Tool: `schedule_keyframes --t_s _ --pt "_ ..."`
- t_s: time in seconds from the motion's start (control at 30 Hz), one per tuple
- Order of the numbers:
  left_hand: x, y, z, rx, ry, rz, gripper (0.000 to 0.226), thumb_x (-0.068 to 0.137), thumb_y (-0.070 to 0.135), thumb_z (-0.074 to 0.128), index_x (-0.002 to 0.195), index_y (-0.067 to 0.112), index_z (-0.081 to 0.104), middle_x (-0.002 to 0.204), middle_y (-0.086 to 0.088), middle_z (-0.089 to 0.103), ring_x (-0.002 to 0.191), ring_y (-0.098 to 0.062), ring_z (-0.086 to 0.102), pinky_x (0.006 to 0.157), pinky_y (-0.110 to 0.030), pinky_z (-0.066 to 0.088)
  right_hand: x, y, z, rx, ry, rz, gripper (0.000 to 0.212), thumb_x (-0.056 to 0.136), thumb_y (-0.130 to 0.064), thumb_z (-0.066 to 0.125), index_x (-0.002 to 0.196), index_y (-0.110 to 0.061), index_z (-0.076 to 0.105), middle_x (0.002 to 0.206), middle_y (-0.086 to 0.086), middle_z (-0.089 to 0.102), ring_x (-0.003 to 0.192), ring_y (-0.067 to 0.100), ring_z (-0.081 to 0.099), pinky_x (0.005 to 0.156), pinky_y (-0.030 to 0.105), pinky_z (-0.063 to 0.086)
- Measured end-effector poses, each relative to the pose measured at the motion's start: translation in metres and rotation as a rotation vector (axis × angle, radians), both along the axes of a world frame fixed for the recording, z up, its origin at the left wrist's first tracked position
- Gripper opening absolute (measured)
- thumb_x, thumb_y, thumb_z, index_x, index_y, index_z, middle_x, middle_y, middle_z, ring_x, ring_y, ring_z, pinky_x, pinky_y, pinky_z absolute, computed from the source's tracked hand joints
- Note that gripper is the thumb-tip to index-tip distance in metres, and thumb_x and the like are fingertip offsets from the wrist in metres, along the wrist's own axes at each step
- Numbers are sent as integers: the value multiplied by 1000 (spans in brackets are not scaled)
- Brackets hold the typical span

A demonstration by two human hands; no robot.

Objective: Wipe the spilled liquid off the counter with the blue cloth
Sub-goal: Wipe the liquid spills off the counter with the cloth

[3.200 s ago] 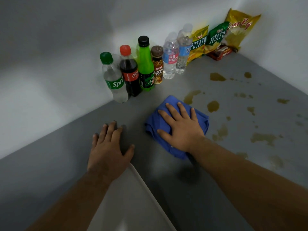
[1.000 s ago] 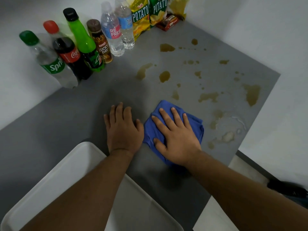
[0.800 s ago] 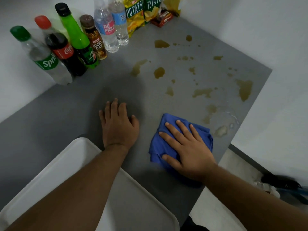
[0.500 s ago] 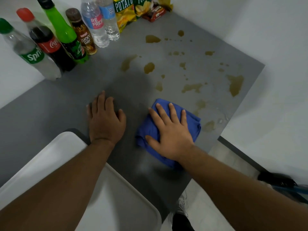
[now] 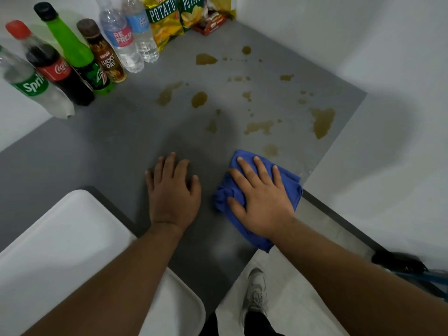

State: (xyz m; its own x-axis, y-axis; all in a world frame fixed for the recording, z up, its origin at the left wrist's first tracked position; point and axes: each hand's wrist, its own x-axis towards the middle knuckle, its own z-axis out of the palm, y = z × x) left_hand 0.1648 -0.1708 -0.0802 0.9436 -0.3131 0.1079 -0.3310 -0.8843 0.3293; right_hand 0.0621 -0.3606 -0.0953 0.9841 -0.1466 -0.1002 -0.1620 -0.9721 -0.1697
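A crumpled blue cloth lies near the front right edge of the grey counter. My right hand presses flat on top of it, fingers spread. My left hand rests flat on the bare counter just left of the cloth, holding nothing. Brownish spilled liquid lies in several puddles and drops beyond the cloth, with one faint patch just past my right fingertips. More puddles sit toward the middle and back of the counter.
Several drink bottles stand in a row along the back left wall. Potato chip bags and a snack packet fill the far corner. A white tray sits at the front left. The counter's right edge drops to the floor.
My right hand has swept the cloth to and fro along the front right of the counter, and it now sits closer to the right edge. The puddles near that edge have faded.
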Motion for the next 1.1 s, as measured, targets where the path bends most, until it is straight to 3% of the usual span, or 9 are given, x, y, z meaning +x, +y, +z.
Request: schedule_keyframes --t_s 0.13,0.33,0.5,0.63,0.73,0.9,1.1 --pt "-1 0 -7 49 5 -19 49 98 36 55 142 15 52 161 -13 42 153 -37 30 126 -62 19 21 12 4 22 11 9 73 99 -70 23 163 -35 17 174 -2 7 160 32 -6 125 64 0" --pt "-3 -2 -5 70 -18 -7 51 95 40 48 140 15 54 159 -13 45 150 -38 34 124 -62 23 -32 -2 -3 56 -66 190 65 101 -67 33 159 -38 32 173 -7 18 161 25 3 126 61 8" --pt "-2 -4 -5 76 -48 -2 51 93 38 50 137 14 57 155 -14 48 148 -39 38 122 -62 25 -38 -34 -3 7 -35 85 68 101 -71 27 161 -38 28 173 -9 16 161 24 4 125 63 12" --pt "-2 -4 -6 90 -51 -3 51 93 39 49 137 14 56 156 -14 47 148 -39 37 121 -63 26 -1 -14 2 -5 37 -36 74 97 -74 22 163 -40 15 175 -6 5 160 31 -6 125 65 -2" --pt "-2 -5 -5 102 -47 -4 52 94 40 47 138 13 56 156 -15 47 148 -39 37 121 -64 26 -1 4 0 14 18 7 76 97 -75 24 163 -39 15 175 -3 3 160 34 -7 125 65 -1" --pt "-2 -5 -5 114 -35 -14 54 94 43 46 139 14 55 158 -15 44 149 -40 34 122 -64 24 -32 -8 -4 66 -50 133 69 99 -74 31 160 -42 26 173 -11 11 161 25 -1 127 60 3" --pt "-1 -5 -7 114 -89 -126 57 95 47 47 141 15 58 160 -14 43 145 -40 41 122 -60 27 -28 -50 -1 13 10 15 69 101 -73 19 162 -43 17 173 -13 9 161 21 -3 127 60 -1"
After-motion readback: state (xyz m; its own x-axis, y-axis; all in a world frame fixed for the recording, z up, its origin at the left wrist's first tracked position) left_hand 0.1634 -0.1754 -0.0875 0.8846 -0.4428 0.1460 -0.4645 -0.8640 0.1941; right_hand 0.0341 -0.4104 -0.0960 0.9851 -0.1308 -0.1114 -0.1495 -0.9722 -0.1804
